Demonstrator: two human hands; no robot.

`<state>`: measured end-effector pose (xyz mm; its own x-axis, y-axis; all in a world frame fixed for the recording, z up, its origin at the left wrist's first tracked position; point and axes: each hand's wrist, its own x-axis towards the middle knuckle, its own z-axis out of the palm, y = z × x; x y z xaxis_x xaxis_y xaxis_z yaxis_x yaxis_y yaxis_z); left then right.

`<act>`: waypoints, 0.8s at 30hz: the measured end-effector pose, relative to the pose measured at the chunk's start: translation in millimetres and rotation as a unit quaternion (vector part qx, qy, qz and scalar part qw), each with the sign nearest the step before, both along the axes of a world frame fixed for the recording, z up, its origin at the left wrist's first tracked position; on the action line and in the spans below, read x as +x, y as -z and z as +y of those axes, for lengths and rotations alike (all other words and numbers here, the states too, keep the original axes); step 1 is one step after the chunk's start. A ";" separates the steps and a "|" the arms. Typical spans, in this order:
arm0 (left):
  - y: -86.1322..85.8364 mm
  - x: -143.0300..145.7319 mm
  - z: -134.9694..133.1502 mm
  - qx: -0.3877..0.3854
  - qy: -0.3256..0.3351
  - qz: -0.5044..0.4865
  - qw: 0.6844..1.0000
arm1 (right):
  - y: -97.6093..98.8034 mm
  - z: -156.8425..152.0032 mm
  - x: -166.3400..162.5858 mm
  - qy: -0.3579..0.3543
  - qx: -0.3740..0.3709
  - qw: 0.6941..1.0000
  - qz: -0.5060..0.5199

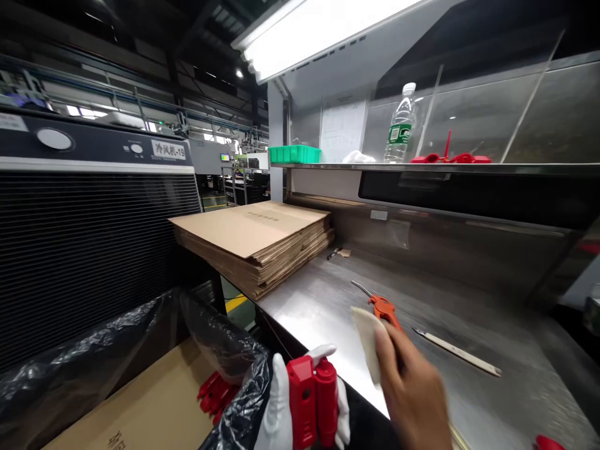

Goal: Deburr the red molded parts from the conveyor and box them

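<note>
A: Head view. Gloved left hand (281, 412) closed round a red plastic part (313, 400), just off the steel bench (469, 312) edge.
B: Right hand (412, 394)?
A: Bare, fingers pinching a pale cloth (365, 340) beside the part. Wiping looks underway; more red parts (215, 394) lie in the lined box (154, 400) below the bench.

One head-worn camera looks forward and down, close above the steel counter's (328, 306) near edge, facing its back wall and upper shelf (422, 166).

Steel workbench (469, 387) under bright strip light (319, 31), dim factory hall.
</note>
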<state>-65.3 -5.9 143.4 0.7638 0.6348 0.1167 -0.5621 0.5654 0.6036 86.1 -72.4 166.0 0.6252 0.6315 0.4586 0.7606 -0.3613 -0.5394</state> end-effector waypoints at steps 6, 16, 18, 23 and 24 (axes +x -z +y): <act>3.9 -7.9 6.4 -0.047 0.053 -0.045 0.996 | 4.0 98.3 82.0 -0.020 -0.201 0.979 -0.020; 2.7 -1.6 15.7 -0.029 0.046 -0.033 0.998 | 32.7 88.3 128.8 0.188 -0.345 0.918 0.053; -1.6 -2.8 12.4 -0.035 0.012 -0.012 0.999 | 30.9 92.3 126.6 0.188 -0.341 0.920 0.051; -12.1 -11.3 6.0 -0.045 -0.084 0.016 0.995 | 31.0 80.7 124.2 0.167 -0.354 0.919 0.049; -13.1 -12.7 6.8 -0.047 -0.087 0.020 0.995 | 32.8 77.9 124.4 0.161 -0.358 0.918 0.050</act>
